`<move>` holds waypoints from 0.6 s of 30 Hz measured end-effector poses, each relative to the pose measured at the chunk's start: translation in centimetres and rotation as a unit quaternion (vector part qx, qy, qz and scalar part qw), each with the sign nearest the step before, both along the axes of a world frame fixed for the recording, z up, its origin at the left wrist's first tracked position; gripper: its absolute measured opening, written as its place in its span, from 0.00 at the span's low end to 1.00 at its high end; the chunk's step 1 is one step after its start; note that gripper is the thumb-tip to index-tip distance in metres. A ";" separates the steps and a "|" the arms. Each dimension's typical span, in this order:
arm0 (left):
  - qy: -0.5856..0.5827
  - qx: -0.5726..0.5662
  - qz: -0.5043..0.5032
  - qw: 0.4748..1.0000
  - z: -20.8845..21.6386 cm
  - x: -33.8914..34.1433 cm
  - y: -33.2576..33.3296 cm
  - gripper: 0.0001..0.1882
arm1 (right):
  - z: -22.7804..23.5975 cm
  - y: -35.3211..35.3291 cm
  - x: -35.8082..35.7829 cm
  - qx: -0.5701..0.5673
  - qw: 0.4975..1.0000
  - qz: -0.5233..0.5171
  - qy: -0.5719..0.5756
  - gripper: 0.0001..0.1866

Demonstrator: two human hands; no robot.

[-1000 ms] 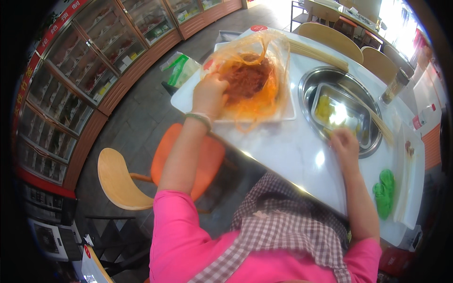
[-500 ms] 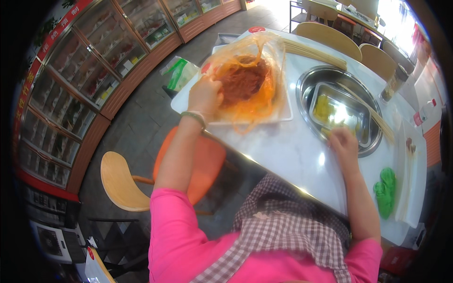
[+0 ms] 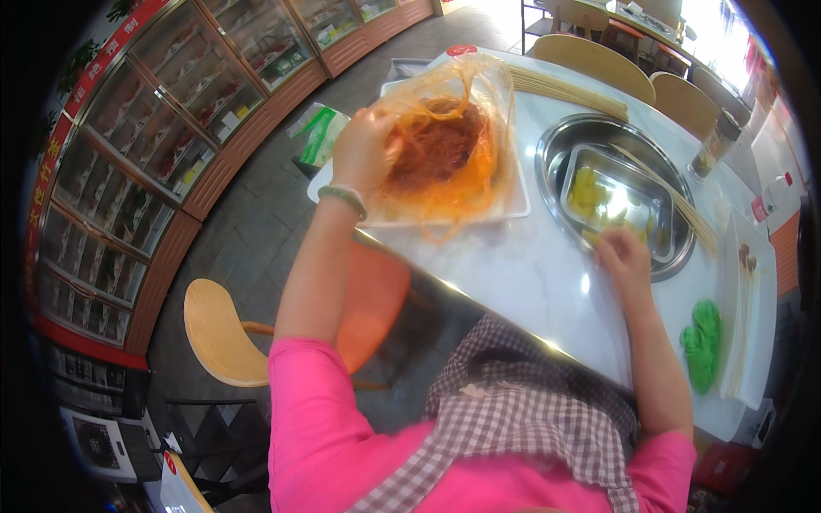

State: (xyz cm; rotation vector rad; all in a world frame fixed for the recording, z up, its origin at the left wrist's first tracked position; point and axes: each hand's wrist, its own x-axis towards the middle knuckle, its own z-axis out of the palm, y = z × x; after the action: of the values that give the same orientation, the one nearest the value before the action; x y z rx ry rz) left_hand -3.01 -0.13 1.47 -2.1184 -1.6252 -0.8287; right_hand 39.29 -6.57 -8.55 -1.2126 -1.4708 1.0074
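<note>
A clear plastic bag (image 3: pixel 492 85), orange-stained inside, lies open on a white tray (image 3: pixel 519 208) and holds reddish-brown pieces of meat (image 3: pixel 436 150). At the bag's left rim is my left hand (image 3: pixel 363 154), its fingers curled and closed on the plastic; the fingertips are partly hidden. My right hand (image 3: pixel 624 261) rests at the near edge of a steel basin (image 3: pixel 550 162), fingers pinched together. Whatever it holds is hidden. Inside the basin sits a rectangular metal tray (image 3: pixel 665 209) with yellow pieces (image 3: pixel 586 192). Bamboo skewers (image 3: pixel 697 224) lean across the basin's right side.
A bundle of bamboo skewers (image 3: pixel 569 91) lies along the table's far edge. On the right are a green crumpled thing (image 3: pixel 701 346), a long white tray (image 3: pixel 757 342) with skewers, a jar (image 3: pixel 717 147) and a bottle (image 3: pixel 771 197). An orange-seated chair (image 3: pixel 372 303) stands left of the table.
My left hand has moved up and slightly left, from beside the meat to higher along the bag's left rim. My right hand has stayed almost still at the basin's edge.
</note>
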 end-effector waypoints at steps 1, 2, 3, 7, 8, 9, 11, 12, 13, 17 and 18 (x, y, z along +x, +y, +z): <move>0.008 -0.008 0.025 1.000 -0.2 0.0 0.1 0.05 | 0.1 0.0 0.0 -0.001 1.000 0.000 0.000 0.03; 0.016 -0.015 0.048 0.999 -0.5 0.1 0.3 0.05 | 0.0 0.0 0.0 -0.001 1.000 0.001 0.005 0.03; 0.024 -0.023 0.072 0.997 -0.8 0.0 0.5 0.06 | -0.2 0.1 0.0 -0.001 1.000 0.002 0.009 0.03; 0.048 -0.040 0.040 0.997 -1.9 -1.6 0.5 0.10 | 0.1 -0.1 -0.1 -0.001 1.000 0.007 0.010 0.03; 0.030 -0.054 0.035 0.997 -1.6 -1.5 0.1 0.12 | 0.1 -0.1 -0.1 -0.002 1.000 0.006 0.010 0.04; 0.012 -0.068 0.029 0.997 -1.4 -1.3 -0.2 0.13 | 0.0 -0.1 -0.1 -0.002 1.000 0.004 0.009 0.04; 0.010 -0.053 0.013 0.998 -1.1 -0.7 -0.5 0.15 | 0.0 0.0 -0.1 -0.003 1.000 0.001 0.008 0.04; 0.008 -0.045 0.006 0.999 -1.1 -0.4 -0.5 0.15 | 0.0 -0.1 -0.1 -0.004 1.000 -0.001 0.007 0.03; -0.077 -0.082 -0.014 0.994 -1.6 -0.3 -0.3 0.15 | 0.0 -0.1 -0.2 -0.005 1.000 -0.003 0.006 0.03; 0.011 -0.111 0.006 0.994 -1.7 0.8 0.0 0.14 | -0.3 0.1 0.1 -0.005 1.000 0.005 0.019 0.04; 0.140 -0.088 0.035 0.986 -1.4 1.2 0.0 0.14 | -0.4 0.2 0.1 -0.008 1.000 0.006 0.023 0.04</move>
State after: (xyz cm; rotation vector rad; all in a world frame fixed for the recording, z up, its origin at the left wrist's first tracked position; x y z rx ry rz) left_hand -1.85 -0.18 0.04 -2.1631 -1.6605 -0.3569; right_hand 39.41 -6.40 -8.93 -1.1859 -1.4388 1.0496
